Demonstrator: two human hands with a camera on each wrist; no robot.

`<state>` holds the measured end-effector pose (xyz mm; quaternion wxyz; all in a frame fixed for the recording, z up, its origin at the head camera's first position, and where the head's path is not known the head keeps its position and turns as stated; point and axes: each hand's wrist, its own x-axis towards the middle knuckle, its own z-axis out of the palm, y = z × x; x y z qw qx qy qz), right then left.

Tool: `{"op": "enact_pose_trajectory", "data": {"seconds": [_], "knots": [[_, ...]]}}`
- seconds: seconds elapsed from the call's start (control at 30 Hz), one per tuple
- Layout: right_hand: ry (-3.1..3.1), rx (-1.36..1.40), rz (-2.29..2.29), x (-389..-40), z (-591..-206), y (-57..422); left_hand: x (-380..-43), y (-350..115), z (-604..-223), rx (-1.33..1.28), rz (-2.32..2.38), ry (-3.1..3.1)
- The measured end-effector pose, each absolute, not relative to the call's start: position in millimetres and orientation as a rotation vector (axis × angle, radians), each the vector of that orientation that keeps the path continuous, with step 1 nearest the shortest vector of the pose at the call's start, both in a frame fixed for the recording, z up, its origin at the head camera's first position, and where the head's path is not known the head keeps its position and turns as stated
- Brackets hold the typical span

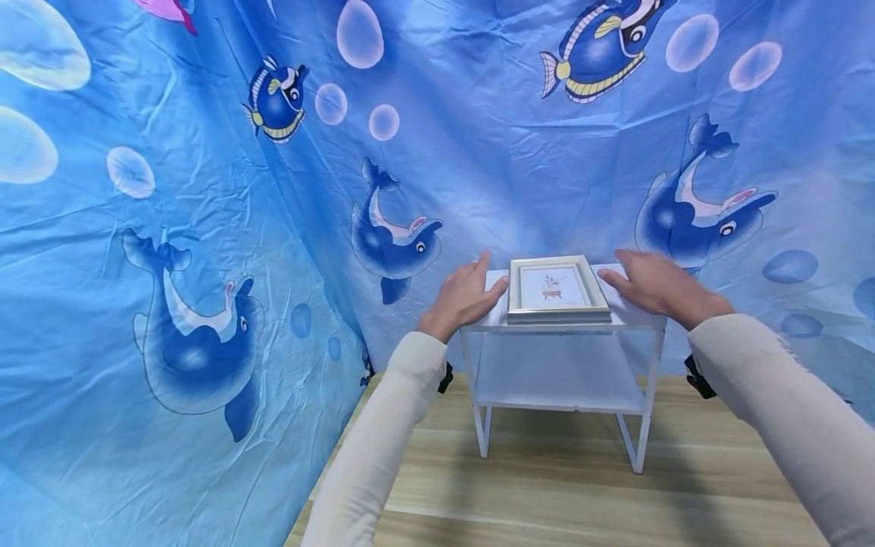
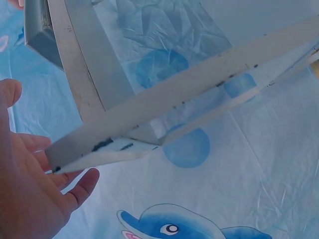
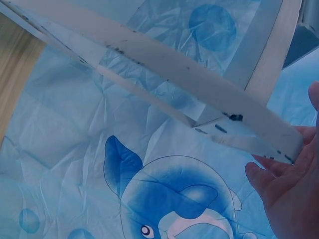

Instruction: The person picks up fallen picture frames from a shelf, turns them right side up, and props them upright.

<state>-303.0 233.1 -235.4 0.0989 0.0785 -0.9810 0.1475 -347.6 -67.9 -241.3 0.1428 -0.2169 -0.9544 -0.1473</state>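
A picture frame (image 1: 559, 291) with a pale gold border lies flat on a small white side table (image 1: 495, 314). Its print shows a plant in a brown pot. On the left side of the tabletop, my left hand (image 1: 468, 295) is spread with thumb apart, close to the picture frame but not gripping it. The right hand (image 1: 652, 282) mirrors it on the other side, thumb pointing at the picture frame. In the left wrist view, the fingers (image 2: 83, 189) extend behind the table's corner. The right wrist view has the fingers (image 3: 261, 174) likewise beside a table corner.
Beneath the tabletop the table has a lower white shelf (image 1: 560, 372) and slim metal legs. A blue curtain (image 1: 492, 152) printed with dolphins, fish and bubbles hangs behind and along the left. The floor (image 1: 547, 501) is light wood-look planking.
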Motion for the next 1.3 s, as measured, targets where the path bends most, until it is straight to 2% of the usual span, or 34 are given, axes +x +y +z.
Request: {"op": "enact_pose_trajectory", "data": {"seconds": [0.7, 1.3], "knots": [[-2.916, 0.251, 0.435, -304.0, -237.0, 211.7, -349.9, -55.1, -245.1, -0.692, -0.410, -2.772], [-2.956, 0.252, 0.468, -333.4, -238.7, 218.8, -365.4, -35.1, -244.4, -0.678, -0.313, -2.804]]}}
